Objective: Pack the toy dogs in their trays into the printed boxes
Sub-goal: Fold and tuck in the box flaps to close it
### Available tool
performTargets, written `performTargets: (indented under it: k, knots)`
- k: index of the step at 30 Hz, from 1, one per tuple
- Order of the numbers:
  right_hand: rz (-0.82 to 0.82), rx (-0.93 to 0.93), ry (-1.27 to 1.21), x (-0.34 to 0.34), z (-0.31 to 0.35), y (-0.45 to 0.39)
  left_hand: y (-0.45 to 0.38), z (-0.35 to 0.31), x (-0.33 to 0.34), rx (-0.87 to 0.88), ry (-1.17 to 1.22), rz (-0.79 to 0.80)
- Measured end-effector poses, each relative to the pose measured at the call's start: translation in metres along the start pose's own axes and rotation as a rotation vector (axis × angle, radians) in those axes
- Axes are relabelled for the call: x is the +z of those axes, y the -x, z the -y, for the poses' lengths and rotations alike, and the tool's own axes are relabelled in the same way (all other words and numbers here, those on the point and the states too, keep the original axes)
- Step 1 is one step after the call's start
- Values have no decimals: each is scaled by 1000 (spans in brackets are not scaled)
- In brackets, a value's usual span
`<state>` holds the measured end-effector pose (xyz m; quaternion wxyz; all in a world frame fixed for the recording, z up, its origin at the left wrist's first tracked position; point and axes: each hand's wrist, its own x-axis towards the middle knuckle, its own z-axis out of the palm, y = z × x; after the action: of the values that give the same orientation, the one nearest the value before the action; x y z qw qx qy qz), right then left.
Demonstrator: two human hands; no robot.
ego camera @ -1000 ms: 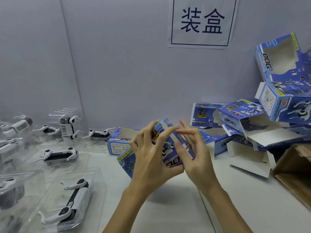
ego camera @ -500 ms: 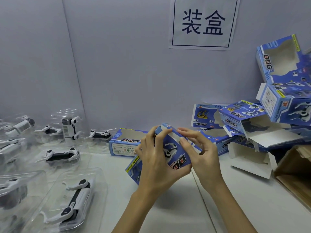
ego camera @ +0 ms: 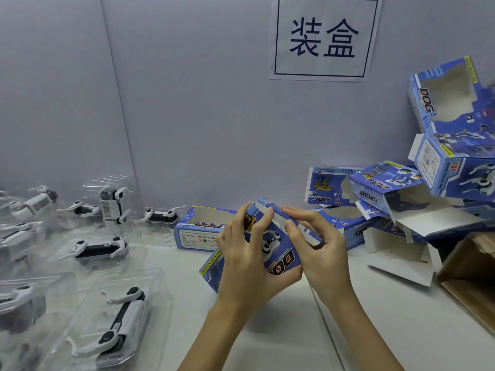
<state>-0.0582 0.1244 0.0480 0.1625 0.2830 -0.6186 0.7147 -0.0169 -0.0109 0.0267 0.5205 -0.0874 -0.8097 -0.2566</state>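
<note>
The printed box (ego camera: pixel 278 253) was held tilted just above the white desk (ego camera: pixel 294 330), near the middle of the view. The left hand (ego camera: pixel 246 263) gripped its near end, fingers curled over the top edge; the right hand (ego camera: pixel 318 253) pinched the white end flap (ego camera: pixel 302 231) between thumb and fingers. An open-topped box (ego camera: pixel 201 234) lay just behind. Toy dogs in clear trays (ego camera: pixel 117 319) lay on the left of the desk. A heap of boxes (ego camera: pixel 417 199) stood at right beside a brown carton (ego camera: pixel 471 274). A paper sign (ego camera: pixel 324 36) hung on the wall.
</note>
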Motion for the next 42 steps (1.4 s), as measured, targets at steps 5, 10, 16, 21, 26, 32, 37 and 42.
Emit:
performTargets:
  k: [5, 10, 16, 21, 26, 32, 37, 42]
  knots:
    - [54, -55, -20, 4, 0, 0, -3, 2, -3, -15, -8, 10]
    - [103, -60, 9, 3, -2, 1, -5, 7, -4, -13, -41, 26]
    - [240, -63, 66, 10, -7, 5, -11, 17, -12, -91, 22, 21]
    - [175, 31, -93, 7, -5, 3, -13, 17, -14, -101, 52, 24]
    - [136, 33, -91, 12, -8, 4, -10, 14, -8, -141, 61, 34]
    - [135, -94, 110, 14, -13, 6, -9, 15, -6, -105, 41, 50]
    - [126, -301, 418, 13, -21, 8, -8, 19, -5, -120, 93, 7]
    - [94, -337, 414, 16, -20, 9, -10, 20, -6, -89, 73, -10]
